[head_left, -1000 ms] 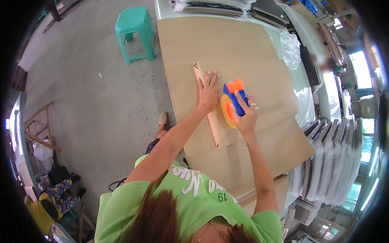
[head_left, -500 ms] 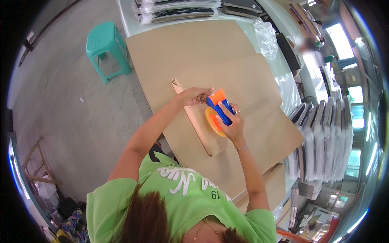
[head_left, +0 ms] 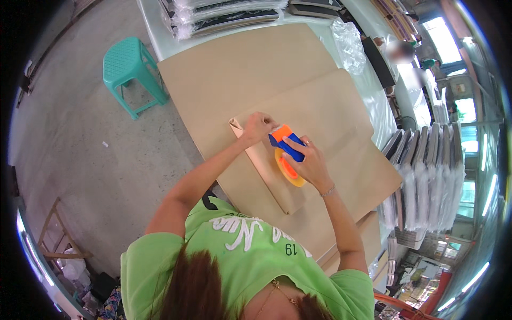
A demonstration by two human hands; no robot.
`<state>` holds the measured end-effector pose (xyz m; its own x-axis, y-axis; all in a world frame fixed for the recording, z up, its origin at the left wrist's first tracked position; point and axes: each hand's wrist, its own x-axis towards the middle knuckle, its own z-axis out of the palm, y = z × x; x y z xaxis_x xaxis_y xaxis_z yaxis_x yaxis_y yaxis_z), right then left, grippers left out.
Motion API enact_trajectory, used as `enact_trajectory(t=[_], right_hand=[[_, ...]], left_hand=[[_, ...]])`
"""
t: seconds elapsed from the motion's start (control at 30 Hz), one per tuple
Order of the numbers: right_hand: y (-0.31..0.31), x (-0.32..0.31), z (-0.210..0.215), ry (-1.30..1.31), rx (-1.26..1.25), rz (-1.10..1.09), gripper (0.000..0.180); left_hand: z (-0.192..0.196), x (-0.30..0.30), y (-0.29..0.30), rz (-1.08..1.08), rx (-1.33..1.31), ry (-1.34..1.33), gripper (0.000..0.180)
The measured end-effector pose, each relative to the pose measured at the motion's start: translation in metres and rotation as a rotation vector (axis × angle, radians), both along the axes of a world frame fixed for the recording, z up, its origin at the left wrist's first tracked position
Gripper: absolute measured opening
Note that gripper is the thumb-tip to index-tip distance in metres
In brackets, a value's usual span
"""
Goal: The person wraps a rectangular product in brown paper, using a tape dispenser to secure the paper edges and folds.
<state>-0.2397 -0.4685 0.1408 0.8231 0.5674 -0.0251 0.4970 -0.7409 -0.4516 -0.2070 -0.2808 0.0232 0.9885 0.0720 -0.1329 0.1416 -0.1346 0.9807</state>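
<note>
My right hand (head_left: 309, 162) is wrapped round a blue and orange tape dispenser (head_left: 292, 147), which is tilted above the brown paper. A yellow tape roll (head_left: 294, 178) with an orange hub hangs from its near side. My left hand (head_left: 259, 127) is beside the dispenser's front end, its fingers curled in a pinch; what they hold, if anything, is too small to make out. Beneath both hands lies a large brown paper sheet (head_left: 320, 96) on the stack. A folded strip of brown paper (head_left: 265, 175) runs along its left side, below my left wrist.
The table (head_left: 152, 32) carries plastic-wrapped dark panels (head_left: 229, 18) at the far end. Crumpled clear plastic (head_left: 349, 48) lies beyond the paper. Several wrapped panels (head_left: 426, 181) stand upright on the right. A green stool (head_left: 130, 72) is on the floor at left. Another person (head_left: 408, 66) is at far right.
My left hand has curled its fingers in and turned beside the dispenser's front. The dispenser has shifted slightly nearer to me. The whole view has shifted a little.
</note>
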Motion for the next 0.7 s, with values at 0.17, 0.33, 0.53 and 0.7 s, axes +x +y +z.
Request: enact_trajectory(t=[0.17,0.33,0.53,0.7], right_hand=[[0.02,0.019,0.002,0.049,-0.111,-0.027,0.041],[0.05,0.047,-0.004,0.1,-0.209,-0.032,0.038],[0.068,0.074,-0.013,0.139,-0.317,0.002,0.037],[0.065,0.081,-0.018,0.211,-0.28,0.006,0.035]], left_hand=[[-0.007,0.028,0.033,0.1,0.268,-0.111,0.021],[-0.028,0.046,0.048,0.16,0.431,-0.179,0.022],[-0.055,0.051,0.036,0.227,0.52,-0.05,0.024],[-0.044,0.063,0.047,0.073,0.511,0.259,0.022]])
